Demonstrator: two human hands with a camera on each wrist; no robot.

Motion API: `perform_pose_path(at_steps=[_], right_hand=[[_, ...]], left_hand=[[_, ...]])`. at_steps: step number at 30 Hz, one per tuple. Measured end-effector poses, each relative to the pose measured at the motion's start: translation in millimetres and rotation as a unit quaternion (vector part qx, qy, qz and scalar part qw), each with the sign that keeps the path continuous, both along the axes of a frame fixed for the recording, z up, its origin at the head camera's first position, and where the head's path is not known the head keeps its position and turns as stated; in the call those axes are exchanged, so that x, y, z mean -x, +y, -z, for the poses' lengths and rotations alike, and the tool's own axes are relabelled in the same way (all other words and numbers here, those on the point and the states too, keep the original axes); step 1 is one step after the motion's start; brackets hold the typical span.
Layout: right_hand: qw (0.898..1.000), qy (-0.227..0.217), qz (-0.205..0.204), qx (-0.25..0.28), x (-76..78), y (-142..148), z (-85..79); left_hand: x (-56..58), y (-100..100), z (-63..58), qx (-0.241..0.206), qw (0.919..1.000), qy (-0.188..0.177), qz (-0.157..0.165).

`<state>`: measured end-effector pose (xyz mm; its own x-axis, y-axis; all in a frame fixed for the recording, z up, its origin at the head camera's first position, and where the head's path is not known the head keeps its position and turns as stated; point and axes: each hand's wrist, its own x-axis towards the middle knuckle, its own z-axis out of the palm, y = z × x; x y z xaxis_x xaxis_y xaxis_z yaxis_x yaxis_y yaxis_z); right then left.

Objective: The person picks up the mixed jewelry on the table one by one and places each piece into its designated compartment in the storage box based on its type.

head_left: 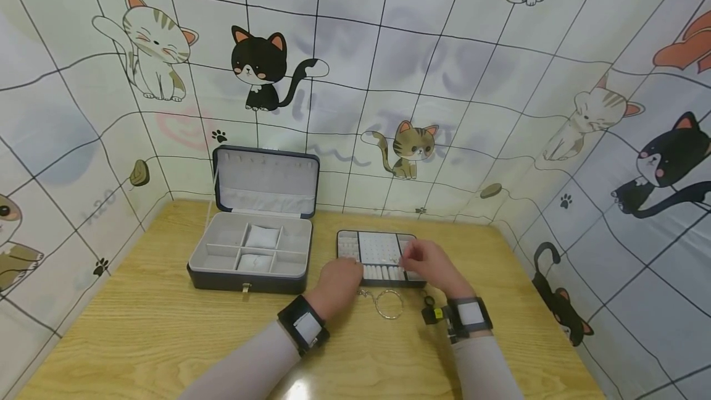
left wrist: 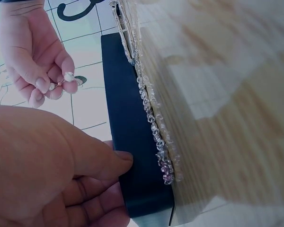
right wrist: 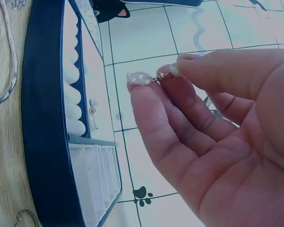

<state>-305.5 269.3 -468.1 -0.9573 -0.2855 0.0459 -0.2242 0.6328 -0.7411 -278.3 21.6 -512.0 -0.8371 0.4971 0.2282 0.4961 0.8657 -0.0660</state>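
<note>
My right hand [head_left: 430, 264] is raised over the right side of a dark blue jewelry tray [head_left: 383, 284]. Between thumb and fingers it pinches a small pearl earring [right wrist: 141, 79], which also shows as an earring [left wrist: 68, 76] in the left wrist view. At the tray's front left corner my left hand [head_left: 340, 283] grips the edge, its thumb against the front wall and the other fingers curled at the side. Pale ring rolls [right wrist: 72, 97] and slotted compartments [right wrist: 92, 177] fill the tray. Another small earring [right wrist: 93, 111] sits on its white panel.
A round silver bangle [head_left: 389, 304] and a sparkly chain [left wrist: 154, 125] lie in front of the tray. To the left stands an open jewelry box [head_left: 247, 286], lid upright, with white cushions [head_left: 262, 236] inside. A cat-patterned cloth [head_left: 355, 48] surrounds the wooden table [head_left: 139, 307].
</note>
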Motion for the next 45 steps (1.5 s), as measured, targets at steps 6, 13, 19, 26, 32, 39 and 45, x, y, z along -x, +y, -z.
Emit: perform_pose_path(at_steps=[6,13,19,26,32,39,45], right_hand=[[0.999,-0.01,-0.02,0.027,0.6,-1,1.7],[0.999,-0.034,0.002,0.002,3.7,-1,4.7],[0.999,-0.029,0.001,-0.02,4.2,-4,6.8],[0.999,0.003,0.024,-0.039,4.0,-7,9.5],[0.994,0.056,0.082,-0.042,6.5,-6,16.9],[0.989,0.064,0.132,-0.028,11.2,-10,29.1],[0.988,0.049,0.147,-0.028,13.9,-8,36.7]], left_hand=[[0.0,-1,0.3,0.0,1.0,0.006,0.004],[-0.6,-1,-0.4,0.002,1.0,0.008,0.006],[-0.7,-1,-0.7,0.001,0.9999,0.011,0.001],[-0.9,0,-1.7,0.001,1.0,0.004,-0.006],[-1.3,1,-3.8,0.006,0.9998,-0.013,-0.012],[1.6,0,-0.8,0.0,0.9999,-0.008,-0.007],[1.7,-1,1.8,0.001,1.0,-0.002,-0.005]])
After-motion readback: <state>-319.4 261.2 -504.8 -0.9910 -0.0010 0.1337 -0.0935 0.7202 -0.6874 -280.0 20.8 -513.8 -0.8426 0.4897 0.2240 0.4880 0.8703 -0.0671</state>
